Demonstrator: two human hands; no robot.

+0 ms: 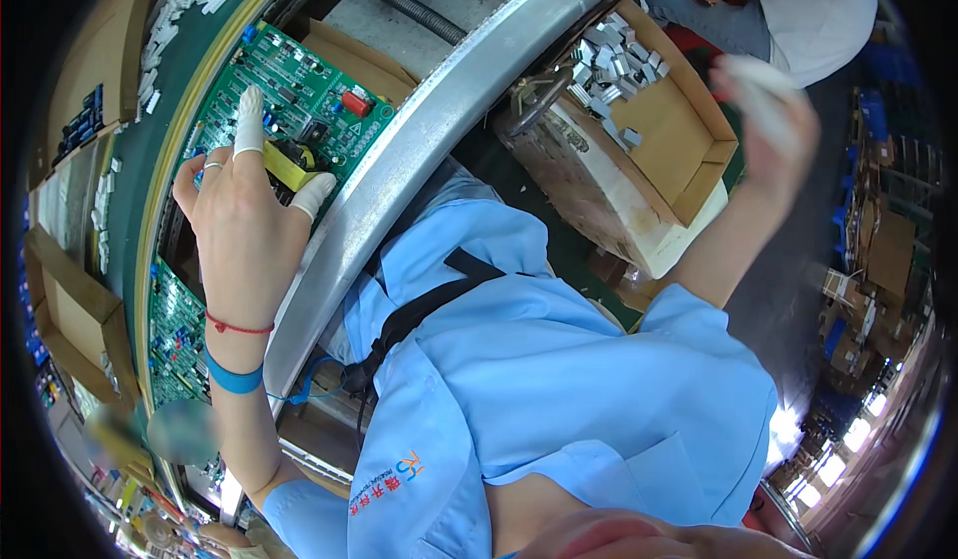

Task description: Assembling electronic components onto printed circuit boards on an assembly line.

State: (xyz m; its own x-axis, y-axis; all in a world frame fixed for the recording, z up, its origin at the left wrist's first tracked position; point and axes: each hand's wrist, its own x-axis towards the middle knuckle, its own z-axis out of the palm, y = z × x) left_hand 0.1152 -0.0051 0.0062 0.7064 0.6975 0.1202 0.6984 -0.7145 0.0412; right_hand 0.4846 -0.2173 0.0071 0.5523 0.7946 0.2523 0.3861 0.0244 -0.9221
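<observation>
My left hand point(247, 215) lies over a green circuit board point(289, 75) at the left, wearing white finger cots on the index finger and thumb. The index finger is stretched out over the board's small parts, and the thumb is spread away from it beside a yellow-wrapped transformer point(289, 165). A red component point(355, 103) sits near the board's right edge. My right hand point(773, 125) is raised at the far right, blurred by motion, with white on its fingers; whether it holds anything is hidden. Nearest to it is a cardboard box point(674, 145) with silver metal pieces point(614, 65).
A metal rail point(439, 110) curves between me and the board line. Another circuit board point(178, 324) lies closer on the line. White parts point(185, 15) and cardboard trays point(80, 309) stand beyond it. Another person point(808, 20) sits at the upper right.
</observation>
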